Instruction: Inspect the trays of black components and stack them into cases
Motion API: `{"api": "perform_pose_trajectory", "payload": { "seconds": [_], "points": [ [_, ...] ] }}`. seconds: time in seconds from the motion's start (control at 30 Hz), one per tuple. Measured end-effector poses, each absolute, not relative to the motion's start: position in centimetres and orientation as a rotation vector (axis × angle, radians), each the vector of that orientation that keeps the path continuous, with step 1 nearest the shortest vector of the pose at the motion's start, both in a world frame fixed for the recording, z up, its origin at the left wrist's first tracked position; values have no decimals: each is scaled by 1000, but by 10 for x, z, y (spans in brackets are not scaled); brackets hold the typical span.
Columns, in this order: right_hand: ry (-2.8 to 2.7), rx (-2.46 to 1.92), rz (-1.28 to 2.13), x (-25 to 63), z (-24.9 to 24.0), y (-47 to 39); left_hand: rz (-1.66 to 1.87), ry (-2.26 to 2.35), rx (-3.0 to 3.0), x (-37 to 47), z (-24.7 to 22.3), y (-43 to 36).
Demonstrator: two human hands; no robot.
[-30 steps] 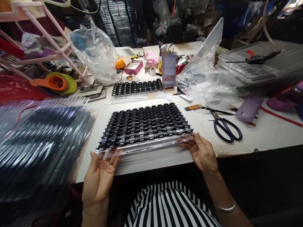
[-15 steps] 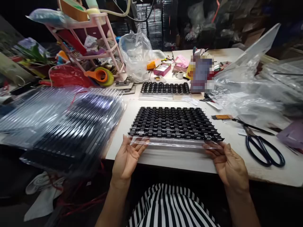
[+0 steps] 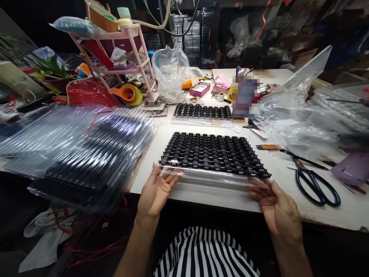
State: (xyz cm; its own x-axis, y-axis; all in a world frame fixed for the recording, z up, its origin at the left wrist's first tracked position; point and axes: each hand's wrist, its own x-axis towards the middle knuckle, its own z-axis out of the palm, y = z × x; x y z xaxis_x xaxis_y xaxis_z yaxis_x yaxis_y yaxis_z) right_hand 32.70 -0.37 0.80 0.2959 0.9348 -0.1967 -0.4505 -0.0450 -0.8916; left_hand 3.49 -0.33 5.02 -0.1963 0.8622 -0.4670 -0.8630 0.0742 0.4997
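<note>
A clear plastic tray [image 3: 207, 180] filled with rows of small black plastic parts [image 3: 213, 154] is in front of me over the white table. My left hand [image 3: 155, 192] grips its near left corner, thumb on the edge and fingers beneath. At the near right corner, my right hand [image 3: 276, 206] holds the tray the same way, its fingertips partly seen through the plastic and slightly blurred. The tray's right side sits a little lower than its left. Behind it lies another clear tray with similar black parts [image 3: 201, 110].
Stacked clear trays [image 3: 115, 154] fill the left side, near a pink rack [image 3: 135, 50]. To the right are scissors [image 3: 317, 186], an orange-handled cutter [image 3: 268, 147] and crumpled plastic bags [image 3: 305, 123]. A pink box [image 3: 200, 90] stands at the back.
The tray's near right corner has dipped slightly, with my right hand moving down along with it. Both hands keep their hold. The whole view has shifted a little.
</note>
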Motion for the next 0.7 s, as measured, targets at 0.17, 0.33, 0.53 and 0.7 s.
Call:
{"api": "perform_pose_trajectory", "payload": {
  "seconds": [0.17,0.33,0.53,0.7],
  "points": [
    [-711,-1197,1471,299,2,-49,1672,830,69,21,34,-1],
    [-1069,-1358,1733,279,-7,-66,1811,1053,183,25,30,1],
    [-1635,-1477,1332,317,28,-26,1744,1268,297,46,31,-28],
    [-1716,-1412,634,328,28,56,1553,1242,378,75,18,-60]
  ]
}}
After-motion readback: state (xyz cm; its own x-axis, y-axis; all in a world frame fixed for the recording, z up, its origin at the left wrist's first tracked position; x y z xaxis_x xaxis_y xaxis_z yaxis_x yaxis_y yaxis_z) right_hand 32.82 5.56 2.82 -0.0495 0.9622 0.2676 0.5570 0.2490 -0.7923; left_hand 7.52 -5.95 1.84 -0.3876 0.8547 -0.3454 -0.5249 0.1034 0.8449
